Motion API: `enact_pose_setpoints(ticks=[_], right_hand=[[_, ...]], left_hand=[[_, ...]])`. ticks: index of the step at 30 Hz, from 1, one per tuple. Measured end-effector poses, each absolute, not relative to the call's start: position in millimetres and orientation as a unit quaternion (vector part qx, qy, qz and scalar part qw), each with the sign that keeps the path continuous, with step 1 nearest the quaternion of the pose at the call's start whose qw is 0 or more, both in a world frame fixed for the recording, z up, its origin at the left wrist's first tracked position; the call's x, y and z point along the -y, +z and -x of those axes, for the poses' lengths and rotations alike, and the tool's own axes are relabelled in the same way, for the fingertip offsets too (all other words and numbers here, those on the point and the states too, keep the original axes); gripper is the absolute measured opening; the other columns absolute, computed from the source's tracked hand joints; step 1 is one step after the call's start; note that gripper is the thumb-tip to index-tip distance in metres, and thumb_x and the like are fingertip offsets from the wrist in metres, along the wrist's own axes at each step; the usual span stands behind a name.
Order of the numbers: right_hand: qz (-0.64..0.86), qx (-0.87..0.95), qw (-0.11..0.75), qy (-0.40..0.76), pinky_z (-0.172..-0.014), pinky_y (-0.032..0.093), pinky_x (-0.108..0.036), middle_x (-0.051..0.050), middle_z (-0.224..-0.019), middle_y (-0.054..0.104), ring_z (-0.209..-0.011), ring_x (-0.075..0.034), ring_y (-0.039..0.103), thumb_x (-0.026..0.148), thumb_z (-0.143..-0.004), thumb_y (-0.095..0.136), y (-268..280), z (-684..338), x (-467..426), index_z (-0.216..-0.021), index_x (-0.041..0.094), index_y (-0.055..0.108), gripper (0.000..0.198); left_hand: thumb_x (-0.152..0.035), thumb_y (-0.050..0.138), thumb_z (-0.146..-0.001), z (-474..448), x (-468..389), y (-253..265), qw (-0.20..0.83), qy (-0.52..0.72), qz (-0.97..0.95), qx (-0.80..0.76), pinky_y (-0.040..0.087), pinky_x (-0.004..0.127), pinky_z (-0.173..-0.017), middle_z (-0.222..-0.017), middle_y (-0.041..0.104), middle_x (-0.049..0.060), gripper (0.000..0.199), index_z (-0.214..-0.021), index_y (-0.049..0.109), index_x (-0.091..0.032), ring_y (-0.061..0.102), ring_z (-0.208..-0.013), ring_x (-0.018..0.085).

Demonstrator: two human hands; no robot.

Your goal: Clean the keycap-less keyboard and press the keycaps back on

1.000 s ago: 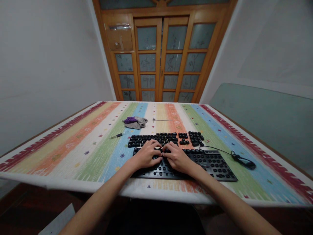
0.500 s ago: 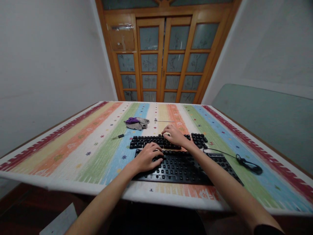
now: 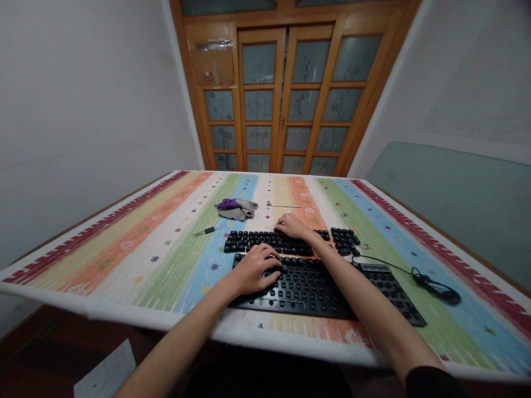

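On my feed the striped tablecloth spreads widest, with the glazed wooden doors beyond it at twelve o'clock. I take the black keyboard base as the centre of my dial; it lies flat at the near edge, showing rows of small key posts. Just beside it at twelve sit the loose black keycaps, arranged in keyboard order. My left hand rests on the base's ten o'clock corner, fingers curved and thumb apart; I can't tell whether it holds anything. My right hand reaches to eleven, fingertips bent narrow at the far keycap row; its grip is hidden from me. The coiled cable lies at three, a grey-and-purple cloth between ten and eleven, a wire keycap puller at ten, a thin rod at eleven.
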State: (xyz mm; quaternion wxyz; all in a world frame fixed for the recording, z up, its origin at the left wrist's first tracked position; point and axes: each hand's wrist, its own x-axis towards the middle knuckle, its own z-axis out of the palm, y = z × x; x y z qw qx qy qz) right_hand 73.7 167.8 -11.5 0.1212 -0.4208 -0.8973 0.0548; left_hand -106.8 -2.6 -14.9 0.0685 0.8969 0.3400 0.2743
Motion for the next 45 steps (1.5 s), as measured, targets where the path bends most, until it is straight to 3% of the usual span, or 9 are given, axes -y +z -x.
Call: enact_pose_setpoints(ticks=[9,15,22,32,38,45], right_hand=[[0.431,0.883,0.175,0.058,-0.088,0.042,-0.034,-0.013,-0.091,0.071,-0.092,-0.025,0.059,0.02,-0.09,0.063,-16.2,-67.7,-162.8,-0.079,0.015,0.074,0.016],[0.408,0.877,0.244,0.067,-0.091,0.043,-0.036,-0.009,-0.096,0.067,-0.1,-0.024,0.056,0.02,-0.093,0.058,0.2,-83.1,-153.8,-0.086,0.017,0.068,0.014],[0.337,0.89,0.28,0.127,-0.087,0.046,-0.037,-0.007,-0.093,0.065,-0.094,-0.022,0.057,0.023,-0.094,0.058,3.7,-122.8,-101.4,-0.087,0.019,0.062,0.01],[0.305,0.893,0.274,0.186,-0.092,0.046,-0.043,-0.007,-0.102,0.062,-0.1,-0.023,0.054,0.026,-0.098,0.055,-13.8,-138.7,-35.8,-0.091,0.022,0.061,0.01],[0.302,0.893,0.292,0.16,-0.089,0.047,-0.042,-0.007,-0.098,0.063,-0.096,-0.023,0.054,0.02,-0.096,0.056,-16.8,-132.1,-26.2,-0.089,0.021,0.062,0.01],[0.3,0.896,0.303,0.125,-0.087,0.048,-0.044,-0.008,-0.098,0.063,-0.096,-0.024,0.053,0.018,-0.096,0.056,-20.2,-129.9,-22.5,-0.09,0.02,0.066,0.012]], left_hand=[[-0.023,0.062,-0.092,106.5,0.2,-16.2,0.071,0.28,-0.895,-0.341,0.042,0.041,-0.098,-0.11,0.066,0.007,0.011,-0.1,0.069,-0.02,0.054,-0.11,0.023],[-0.023,0.062,-0.092,105.9,-0.7,-15.7,0.065,0.288,-0.893,-0.341,0.042,0.041,-0.098,-0.11,0.067,0.007,0.01,-0.098,0.068,-0.019,0.054,-0.109,0.023],[-0.024,0.062,-0.092,99.3,-2.9,-14.7,0.048,0.31,-0.888,-0.336,0.043,0.042,-0.099,-0.112,0.067,0.008,0.018,-0.108,0.066,-0.018,0.055,-0.11,0.023],[-0.028,0.067,-0.088,89.7,-4.6,-4.6,0.024,0.248,-0.911,-0.329,0.045,0.041,-0.095,-0.116,0.065,0.008,0.025,-0.112,0.064,-0.019,0.054,-0.111,0.026],[-0.026,0.067,-0.087,84.3,-8.7,-3.9,0.013,0.231,-0.917,-0.324,0.044,0.041,-0.095,-0.114,0.066,0.007,0.014,-0.099,0.066,-0.018,0.054,-0.11,0.025],[-0.023,0.065,-0.088,81.9,-9.0,-11.3,0.028,0.253,-0.908,-0.333,0.045,0.041,-0.095,-0.113,0.066,0.008,0.013,-0.1,0.065,-0.018,0.054,-0.111,0.025]])
